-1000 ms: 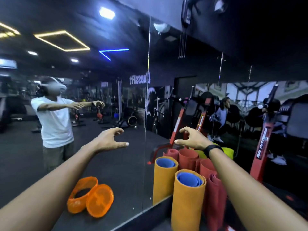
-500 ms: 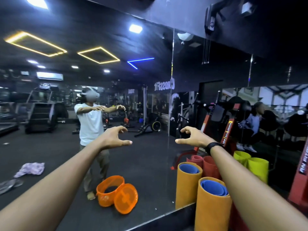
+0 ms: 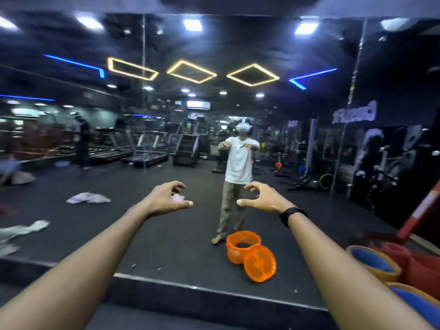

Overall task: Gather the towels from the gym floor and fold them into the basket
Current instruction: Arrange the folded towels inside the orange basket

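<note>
I face a wall mirror, and the gym floor shows in it as a reflection. An orange mesh basket (image 3: 242,245) stands upright there, with a second orange mesh piece (image 3: 260,266) tipped on its side against it. Towels lie scattered on the reflected floor: a white one (image 3: 88,198) at mid left, a pale one (image 3: 23,229) at the far left, and a pink scrap (image 3: 179,198) just behind my left hand. My left hand (image 3: 166,198) and right hand (image 3: 263,198) are stretched out in front of me, fingers loosely curled, thumbs apart, holding nothing.
The mirror's lower edge and a dark ledge (image 3: 190,291) run across in front of me. Rolled orange, blue and red mats (image 3: 378,265) stand at the lower right. Treadmills (image 3: 147,153) and other machines line the reflected back. My own reflection (image 3: 238,163) stands behind the basket.
The view has swung left, so the mirror is now faced head on and the mats have slid to the right edge. More towels have come into view. Both hands stay outstretched and empty.
</note>
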A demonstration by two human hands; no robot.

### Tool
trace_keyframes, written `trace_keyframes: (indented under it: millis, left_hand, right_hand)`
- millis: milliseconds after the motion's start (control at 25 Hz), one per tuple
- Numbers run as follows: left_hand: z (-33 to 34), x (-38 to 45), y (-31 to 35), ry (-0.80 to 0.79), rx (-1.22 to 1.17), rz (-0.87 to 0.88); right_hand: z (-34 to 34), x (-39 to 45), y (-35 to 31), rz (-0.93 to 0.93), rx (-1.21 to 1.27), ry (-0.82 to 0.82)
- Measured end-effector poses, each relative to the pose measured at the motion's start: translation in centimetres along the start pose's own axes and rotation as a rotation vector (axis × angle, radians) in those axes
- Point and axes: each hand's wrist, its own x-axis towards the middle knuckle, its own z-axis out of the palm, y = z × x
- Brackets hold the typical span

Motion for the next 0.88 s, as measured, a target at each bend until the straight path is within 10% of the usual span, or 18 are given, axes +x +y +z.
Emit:
trace_keyframes:
  millis: [880]
  left_hand:
    - [-25.9, -30.5, -19.6, 0.416, 0.199, -0.587]
  right_hand:
    - [25.3, 0.8, -34.5, -0.585, 0.212, -0.45]
